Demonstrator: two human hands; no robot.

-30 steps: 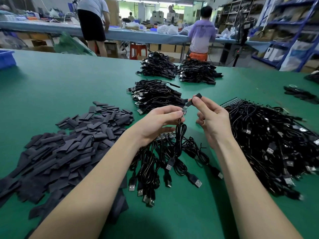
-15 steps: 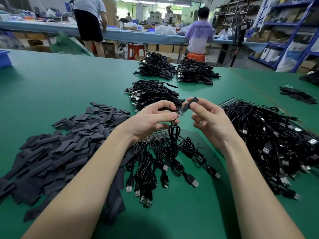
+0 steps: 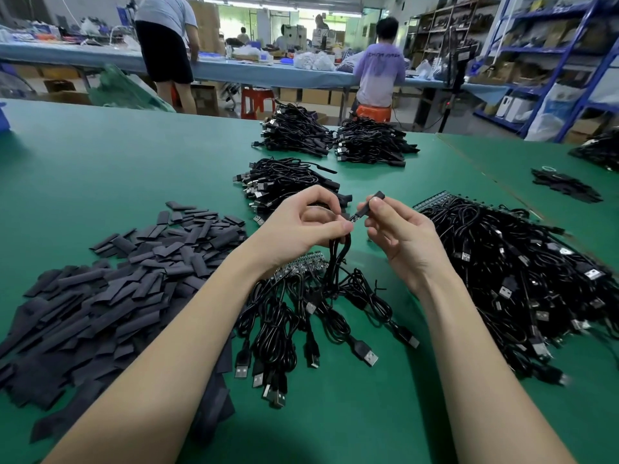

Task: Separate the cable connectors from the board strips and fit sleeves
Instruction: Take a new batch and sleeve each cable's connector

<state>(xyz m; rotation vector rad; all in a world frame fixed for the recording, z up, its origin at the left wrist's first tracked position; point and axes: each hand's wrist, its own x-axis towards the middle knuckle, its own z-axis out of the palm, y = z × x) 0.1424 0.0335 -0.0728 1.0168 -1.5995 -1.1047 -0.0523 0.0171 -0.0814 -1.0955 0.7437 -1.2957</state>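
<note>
My left hand (image 3: 301, 229) pinches the top of a black cable (image 3: 338, 259) just below its small connector board (image 3: 354, 218). My right hand (image 3: 398, 236) pinches a black sleeve (image 3: 373, 202) between thumb and forefinger, its lower end at the connector board's tip. The cable hangs down to a bunch of USB cables (image 3: 301, 323) on the green table. Under my left wrist lies a board strip (image 3: 301, 266) with cables still joined to it.
A heap of flat black sleeves (image 3: 110, 296) lies at the left. A big pile of cables on board strips (image 3: 522, 283) lies at the right. Three bundles of cables (image 3: 288, 185) sit farther back. Two people stand at a distant blue bench.
Both hands have stayed close together. The sleeve has slid down over the connector board, so less of the board shows than a second ago.
</note>
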